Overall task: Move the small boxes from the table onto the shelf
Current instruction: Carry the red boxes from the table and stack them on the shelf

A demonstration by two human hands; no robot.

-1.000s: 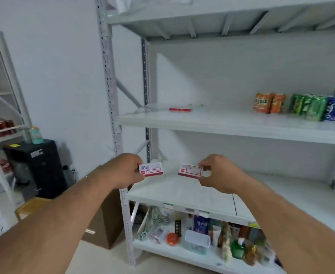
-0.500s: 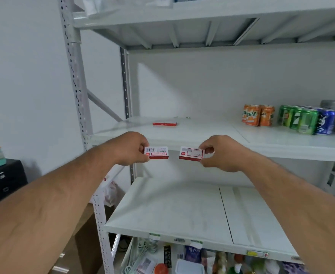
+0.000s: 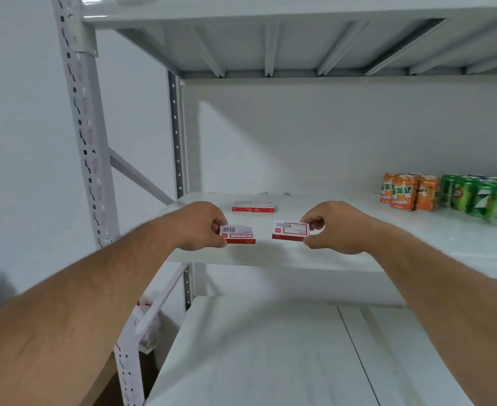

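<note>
My left hand (image 3: 200,225) pinches a small red-and-white box (image 3: 239,234) with a barcode on top. In my right hand (image 3: 332,227) is a second small red-and-white box (image 3: 289,230), held by its right end. Both boxes hover side by side, a short gap apart, just above the front part of the white middle shelf (image 3: 358,253). Two more small boxes (image 3: 253,206) lie flat side by side farther back on that shelf, behind the gap between my hands.
Orange cans (image 3: 407,192) and green cans (image 3: 483,200) stand at the shelf's right. A grey perforated upright (image 3: 86,142) with a diagonal brace stands left. Another shelf (image 3: 270,39) hangs overhead and a lower white shelf (image 3: 256,356) lies below.
My view has risen and come closer to the shelving. Both hands have lifted their boxes from the lower shelf's level up over the middle shelf's front.
</note>
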